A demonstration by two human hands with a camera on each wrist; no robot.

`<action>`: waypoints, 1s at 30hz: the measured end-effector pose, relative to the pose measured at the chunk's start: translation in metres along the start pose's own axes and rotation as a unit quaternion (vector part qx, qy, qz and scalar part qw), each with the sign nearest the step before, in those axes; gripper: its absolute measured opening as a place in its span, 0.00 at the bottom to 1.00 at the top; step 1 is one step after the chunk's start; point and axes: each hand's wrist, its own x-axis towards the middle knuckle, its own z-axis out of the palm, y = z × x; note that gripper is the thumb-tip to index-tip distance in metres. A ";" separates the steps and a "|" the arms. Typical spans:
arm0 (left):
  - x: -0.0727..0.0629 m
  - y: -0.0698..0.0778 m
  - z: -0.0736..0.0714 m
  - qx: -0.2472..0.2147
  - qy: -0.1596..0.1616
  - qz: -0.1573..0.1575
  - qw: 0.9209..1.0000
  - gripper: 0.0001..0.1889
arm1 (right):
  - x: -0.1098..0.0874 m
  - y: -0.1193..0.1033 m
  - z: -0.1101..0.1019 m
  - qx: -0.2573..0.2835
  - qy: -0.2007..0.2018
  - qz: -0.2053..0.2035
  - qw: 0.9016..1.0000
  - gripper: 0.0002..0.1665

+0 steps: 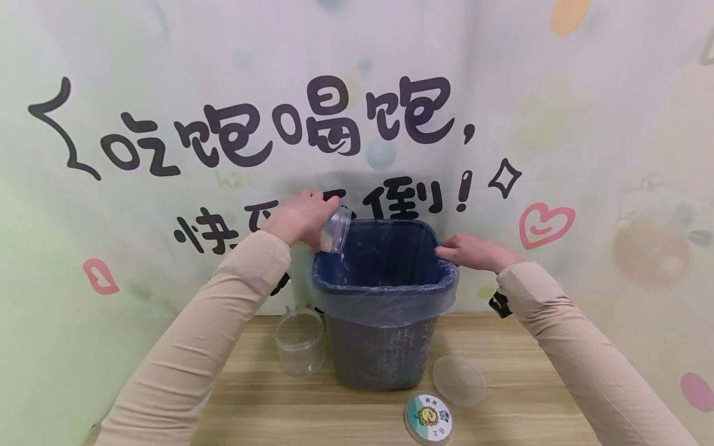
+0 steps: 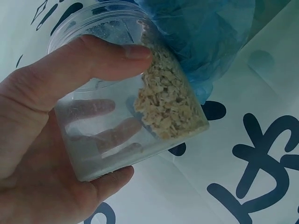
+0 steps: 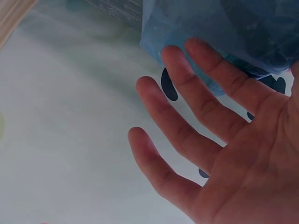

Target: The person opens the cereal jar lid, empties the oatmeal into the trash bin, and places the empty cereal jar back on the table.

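Note:
My left hand (image 1: 304,217) grips a clear plastic jar (image 2: 107,126) and holds it tilted over the left rim of a dark trash can (image 1: 382,353). Rolled-oat-like flakes (image 2: 170,98) lie along the jar's lower side and reach its mouth. At the can's right rim is my right hand (image 1: 474,251), its thumb over the edge and its fingers on the outside. From the right wrist, the fingers (image 3: 187,112) look spread and nearly straight, with the index finger against the plastic liner (image 3: 201,23). That thumb is mostly hidden there.
An open clear jar (image 1: 300,350) stands on the wooden table (image 1: 519,378) left of the can. To the can's front right lie a translucent lid (image 1: 460,381) and a round lid with a printed picture (image 1: 428,418). A printed cloth (image 1: 558,136) hangs close behind.

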 end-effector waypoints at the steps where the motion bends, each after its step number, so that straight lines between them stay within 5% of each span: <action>1: 0.000 0.000 0.000 -0.001 0.000 -0.001 1.000 0.40 | 0.000 0.000 0.000 0.000 0.000 0.001 1.000 0.20; 30: 0.001 0.004 0.000 0.019 -0.004 -0.007 1.000 0.45 | 0.000 -0.002 0.001 0.006 0.003 0.006 1.000 0.19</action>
